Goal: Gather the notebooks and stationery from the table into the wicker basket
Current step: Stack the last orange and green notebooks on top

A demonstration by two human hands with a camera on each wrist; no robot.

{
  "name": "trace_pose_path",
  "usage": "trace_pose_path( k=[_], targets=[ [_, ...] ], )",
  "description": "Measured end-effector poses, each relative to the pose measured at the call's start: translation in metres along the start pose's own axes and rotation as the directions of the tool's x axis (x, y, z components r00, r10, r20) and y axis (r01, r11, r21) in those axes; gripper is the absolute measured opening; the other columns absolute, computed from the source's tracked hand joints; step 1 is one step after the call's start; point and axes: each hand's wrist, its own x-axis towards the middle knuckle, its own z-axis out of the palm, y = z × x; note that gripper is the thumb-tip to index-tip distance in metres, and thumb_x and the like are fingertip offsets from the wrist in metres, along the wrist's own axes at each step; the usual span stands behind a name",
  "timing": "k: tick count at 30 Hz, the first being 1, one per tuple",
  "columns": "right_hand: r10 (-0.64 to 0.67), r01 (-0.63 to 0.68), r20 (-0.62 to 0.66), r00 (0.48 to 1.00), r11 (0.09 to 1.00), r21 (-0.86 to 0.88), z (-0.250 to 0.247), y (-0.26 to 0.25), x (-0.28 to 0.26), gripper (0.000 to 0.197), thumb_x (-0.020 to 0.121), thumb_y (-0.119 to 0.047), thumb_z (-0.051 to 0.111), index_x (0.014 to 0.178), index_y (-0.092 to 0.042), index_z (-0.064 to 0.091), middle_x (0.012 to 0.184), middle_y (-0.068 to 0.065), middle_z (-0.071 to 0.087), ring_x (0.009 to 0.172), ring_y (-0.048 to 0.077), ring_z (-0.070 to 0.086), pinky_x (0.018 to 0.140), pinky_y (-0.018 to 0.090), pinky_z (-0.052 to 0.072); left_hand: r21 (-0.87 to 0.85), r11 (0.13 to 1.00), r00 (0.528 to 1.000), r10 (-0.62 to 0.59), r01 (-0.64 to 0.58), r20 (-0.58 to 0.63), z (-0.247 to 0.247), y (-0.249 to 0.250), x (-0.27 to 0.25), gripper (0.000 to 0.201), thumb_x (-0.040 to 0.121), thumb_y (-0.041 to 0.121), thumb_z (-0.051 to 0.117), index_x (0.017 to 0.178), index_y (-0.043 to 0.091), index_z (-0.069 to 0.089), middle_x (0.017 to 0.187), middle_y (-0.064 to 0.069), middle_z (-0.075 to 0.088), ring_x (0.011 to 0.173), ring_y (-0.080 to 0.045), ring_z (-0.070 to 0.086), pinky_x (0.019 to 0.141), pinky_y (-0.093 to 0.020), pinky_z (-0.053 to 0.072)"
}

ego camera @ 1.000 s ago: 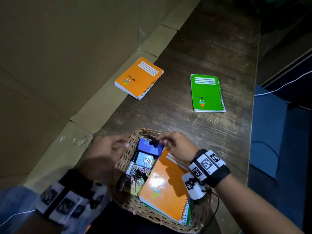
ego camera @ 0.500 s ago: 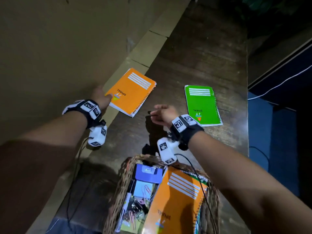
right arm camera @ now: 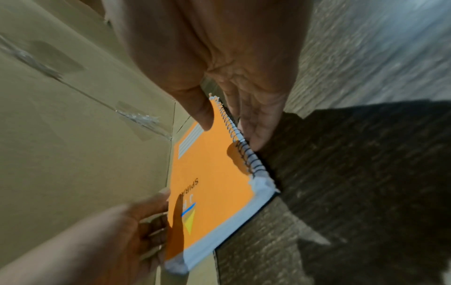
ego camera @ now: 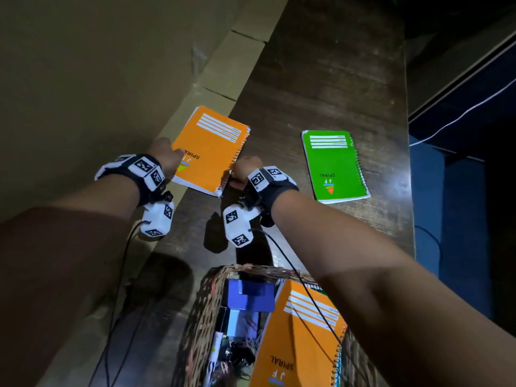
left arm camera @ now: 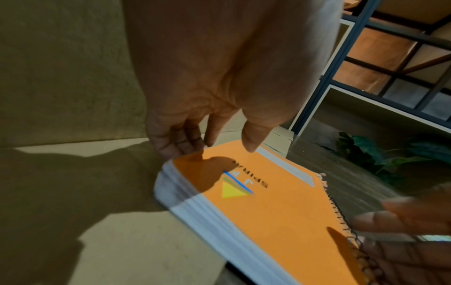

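Note:
An orange spiral notebook [ego camera: 213, 148] lies at the table's left side, partly on a cardboard flap. My left hand [ego camera: 167, 155] holds its left edge, thumb over the cover and fingers [left arm camera: 175, 146] curled at the page edge. My right hand [ego camera: 243, 169] pinches the spiral edge, thumb [right arm camera: 203, 117] on the cover and fingers beside the coil. A green spiral notebook [ego camera: 333, 166] lies flat to the right, untouched. The wicker basket [ego camera: 251, 270] sits near me with another orange notebook [ego camera: 301, 339], a blue box [ego camera: 250, 294] and small stationery inside.
A cardboard wall [ego camera: 97, 79] and its flaps run along the left of the dark wooden table [ego camera: 321, 79]. The table's right edge drops to a blue surface [ego camera: 452, 219]. Sensor cables trail from both wrists across the basket.
Both hands left the basket and reached forward. The left hand stayed at the orange notebook's left edge; the right hand moved from mid-table onto its spiral edge.

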Motion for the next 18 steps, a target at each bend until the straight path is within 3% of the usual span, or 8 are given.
trace_pose_path(
  k=[2, 4, 6, 8, 10, 13, 15, 18],
  targets=[
    [0.026, -0.026, 0.002, 1.000, 1.000, -0.011, 0.003, -0.002, -0.007, 0.024, 0.088, -0.014, 0.056, 0.069, -0.023, 0.044, 0.089, 0.002, 0.054, 0.089, 0.019, 0.057, 0.089, 0.038, 0.055, 0.018, 1.000, 0.999, -0.026, 0.025, 0.023, 0.002, 0.000, -0.004, 0.051, 0.099, 0.035, 0.042, 0.123, -0.009, 0.049, 0.107, -0.031, 0.058, 0.096, -0.040, 0.058, 0.094, -0.045, 0.045],
    [0.024, -0.024, 0.030, 0.999, 1.000, -0.009, 0.006, 0.002, -0.013, 0.020, 0.084, -0.014, 0.061, 0.071, -0.021, 0.048, 0.094, 0.005, 0.055, 0.091, 0.021, 0.058, 0.088, 0.039, 0.056, 0.015, 0.999, 0.999, -0.050, 0.050, 0.004, 0.005, -0.001, -0.009, 0.056, 0.099, 0.037, 0.041, 0.131, -0.009, 0.046, 0.129, -0.030, 0.051, 0.115, -0.042, 0.052, 0.096, -0.045, 0.043],
    [0.013, -0.013, -0.003, 1.000, 1.000, -0.015, 0.011, 0.004, -0.014, 0.021, 0.082, -0.011, 0.063, 0.068, -0.019, 0.049, 0.093, 0.008, 0.058, 0.086, 0.022, 0.059, 0.085, 0.043, 0.057, -0.026, 0.997, 0.998, -0.069, 0.068, -0.005, 0.008, -0.002, -0.012, 0.058, 0.099, 0.039, 0.039, 0.130, -0.008, 0.046, 0.136, -0.029, 0.048, 0.120, -0.043, 0.049, 0.098, -0.047, 0.041],
    [-0.021, 0.018, -0.076, 0.997, 0.999, -0.037, 0.013, 0.007, -0.012, 0.028, 0.081, -0.005, 0.062, 0.060, -0.015, 0.047, 0.084, 0.014, 0.059, 0.077, 0.026, 0.057, 0.085, 0.056, 0.054, -0.072, 0.995, 0.997, -0.076, 0.075, -0.009, 0.011, -0.001, -0.017, 0.059, 0.099, 0.040, 0.038, 0.135, -0.006, 0.040, 0.142, -0.026, 0.043, 0.125, -0.043, 0.045, 0.101, -0.047, 0.040],
    [-0.040, 0.039, -0.135, 0.990, 0.999, -0.010, 0.011, 0.008, -0.013, 0.031, 0.080, -0.002, 0.063, 0.057, -0.012, 0.046, 0.079, 0.018, 0.060, 0.072, 0.028, 0.058, 0.082, 0.062, 0.052, -0.113, 0.991, 0.995, -0.082, 0.077, -0.047, 0.013, -0.001, -0.021, 0.063, 0.099, 0.043, 0.036, 0.141, -0.003, 0.033, 0.148, -0.023, 0.035, 0.131, -0.042, 0.040, 0.105, -0.049, 0.040],
    [-0.088, 0.090, -0.127, 0.988, 0.996, 0.013, 0.007, 0.011, -0.023, 0.014, 0.075, -0.002, 0.067, 0.079, -0.009, 0.055, 0.085, 0.017, 0.062, 0.077, 0.032, 0.064, 0.080, 0.059, 0.055, -0.161, 0.986, 0.989, -0.058, 0.035, -0.138, 0.016, 0.000, -0.034, 0.064, 0.099, 0.043, 0.034, 0.144, -0.001, 0.030, 0.153, -0.022, 0.030, 0.139, -0.039, 0.032, 0.113, -0.044, 0.028],
    [-0.149, 0.155, -0.143, 0.978, 0.987, 0.031, -0.002, 0.011, -0.037, 0.030, 0.073, -0.004, 0.069, 0.100, -0.009, 0.059, 0.084, 0.013, 0.061, 0.075, 0.030, 0.062, 0.078, 0.056, 0.056, -0.223, 0.975, 0.985, -0.044, 0.007, -0.165, 0.017, 0.005, -0.046, 0.063, 0.099, 0.043, 0.032, 0.146, 0.000, 0.028, 0.154, -0.020, 0.028, 0.141, -0.036, 0.029, 0.114, -0.042, 0.023],
    [-0.221, 0.232, -0.153, 0.963, 0.971, 0.055, -0.021, 0.010, -0.072, 0.035, 0.079, -0.003, 0.066, 0.112, -0.009, 0.056, 0.086, 0.009, 0.062, 0.074, 0.027, 0.061, 0.076, 0.046, 0.056, -0.341, 0.939, 0.983, -0.028, -0.037, -0.182, 0.019, 0.011, -0.068, 0.058, 0.099, 0.043, 0.033, 0.141, 0.003, 0.037, 0.148, -0.019, 0.040, 0.134, -0.037, 0.039, 0.110, -0.043, 0.029]
  ],
)
